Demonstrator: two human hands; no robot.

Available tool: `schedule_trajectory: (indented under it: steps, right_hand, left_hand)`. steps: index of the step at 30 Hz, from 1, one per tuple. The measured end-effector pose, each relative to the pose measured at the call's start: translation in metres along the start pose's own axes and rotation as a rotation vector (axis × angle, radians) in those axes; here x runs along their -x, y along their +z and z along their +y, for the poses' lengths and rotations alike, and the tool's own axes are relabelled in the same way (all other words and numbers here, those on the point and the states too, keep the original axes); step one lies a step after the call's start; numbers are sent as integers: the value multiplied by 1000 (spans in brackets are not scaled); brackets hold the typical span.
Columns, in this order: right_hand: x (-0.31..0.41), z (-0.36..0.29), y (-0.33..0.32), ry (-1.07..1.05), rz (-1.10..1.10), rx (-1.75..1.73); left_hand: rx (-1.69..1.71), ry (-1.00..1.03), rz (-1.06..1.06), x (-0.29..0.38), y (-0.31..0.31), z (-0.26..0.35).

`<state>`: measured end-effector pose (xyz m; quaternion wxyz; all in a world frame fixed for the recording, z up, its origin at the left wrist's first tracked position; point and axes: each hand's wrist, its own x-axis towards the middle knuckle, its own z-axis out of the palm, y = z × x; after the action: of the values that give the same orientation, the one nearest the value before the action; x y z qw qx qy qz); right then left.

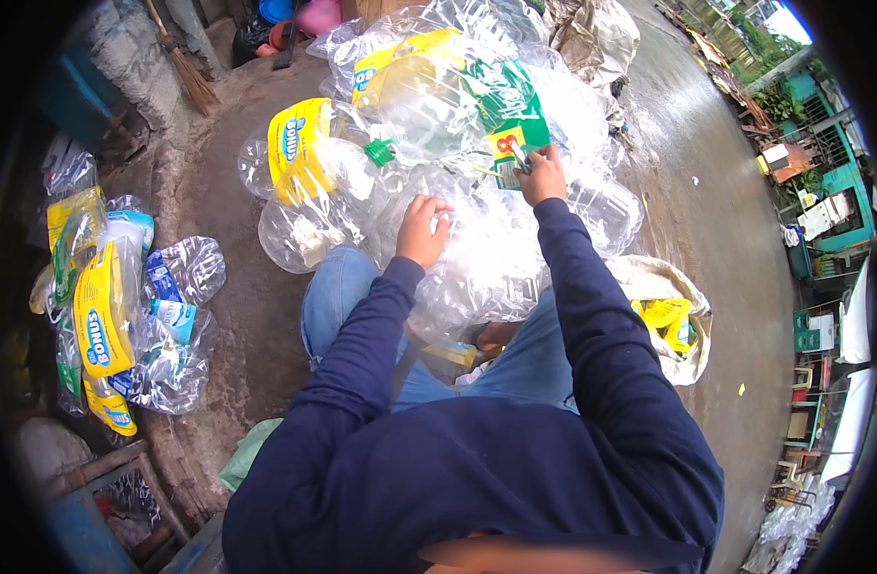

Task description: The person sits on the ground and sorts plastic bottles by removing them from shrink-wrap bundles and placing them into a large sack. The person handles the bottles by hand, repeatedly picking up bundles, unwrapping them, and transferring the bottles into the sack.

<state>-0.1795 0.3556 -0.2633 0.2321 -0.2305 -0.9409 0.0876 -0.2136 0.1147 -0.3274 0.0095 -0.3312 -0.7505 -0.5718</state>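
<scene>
A heap of clear plastic bottles [474, 265] lies in front of me and over my knees. My right hand [544, 176] is closed around a small tool [522, 158], perhaps a cutter, at the lower edge of a green label [506, 107] on a large clear bottle [427, 107]. A green cap [379, 152] shows at that bottle's lower left. My left hand [424, 229] is over the heap with its fingers curled and apart, nothing visible in it. Left of it lies a clear bottle with a yellow label [298, 147].
More labelled bottles [112, 308] are piled at the left. A whitish sack [686, 287] holding yellow labels [666, 321] stands at my right. A broom [183, 72] leans at the upper left, and a wooden frame [122, 495] is at the lower left.
</scene>
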Motion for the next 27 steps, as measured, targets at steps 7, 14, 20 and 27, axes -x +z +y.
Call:
schedule_trajectory:
  steps: [7,14,20,27]
  right_hand:
    - [64,-42,-70,-234,-262,-883]
    - [103,-91,-171,-552,-369,-934]
    - [131,-87,-196,-567,-330,-905]
    - [219,-32,-368,-478,19,-666]
  left_hand:
    - [60,-125,78,4,-9,-3]
    - [-334,340,196,-10,-17,89]
    - [-470,513,-78,-39,-11,74]
    - [-443,-204,-117,-102,-90,16]
